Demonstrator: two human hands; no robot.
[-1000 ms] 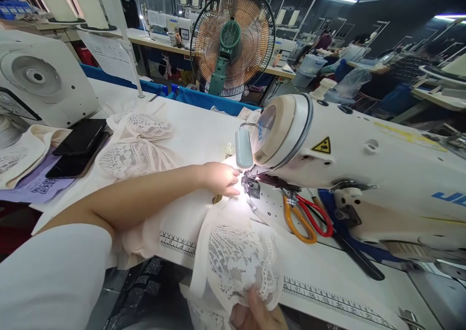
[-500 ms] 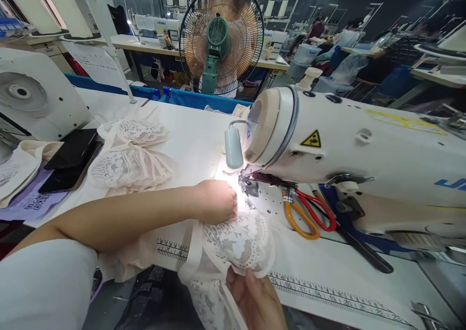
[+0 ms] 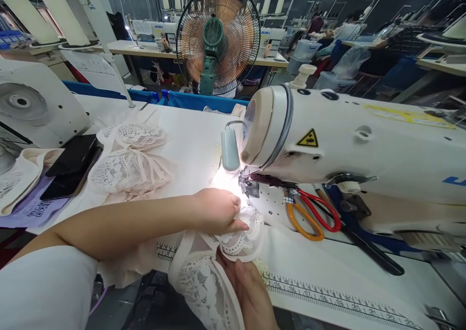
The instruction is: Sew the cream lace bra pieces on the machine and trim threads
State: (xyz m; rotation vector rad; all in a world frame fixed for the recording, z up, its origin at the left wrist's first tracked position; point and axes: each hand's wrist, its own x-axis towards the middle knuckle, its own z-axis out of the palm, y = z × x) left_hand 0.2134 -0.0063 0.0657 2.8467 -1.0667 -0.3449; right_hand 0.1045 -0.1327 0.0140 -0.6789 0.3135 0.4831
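Note:
A cream lace bra point(image 3: 242, 245) lies across the table edge beside the sewing machine's needle area, one cup on the tabletop and the other hanging towards my lap. My left hand point(image 3: 216, 211) rests on the upper cup with its fingers curled into the fabric and its thumb stretched over the lace; the fingertips are partly hidden. Below, my right hand point(image 3: 251, 291) grips the bra's edge between the cups, thumb on top and fingers underneath. The white sewing machine point(image 3: 338, 140) stands at the right, its presser foot point(image 3: 245, 182) just beyond my left hand under a bright lamp point(image 3: 230, 150).
Orange-handled scissors point(image 3: 307, 225) and a red-handled tool point(image 3: 324, 211) lie under the machine arm. More lace bras point(image 3: 127, 170) are piled at left, near stacked phones point(image 3: 73, 165). A measuring tape point(image 3: 327, 296) runs along the front edge. A fan point(image 3: 213, 34) stands behind.
The bra's upper cup has shifted and is more covered by my left hand, whose thumb now extends over the lace. My right hand has moved slightly left, and the lower cup shows more.

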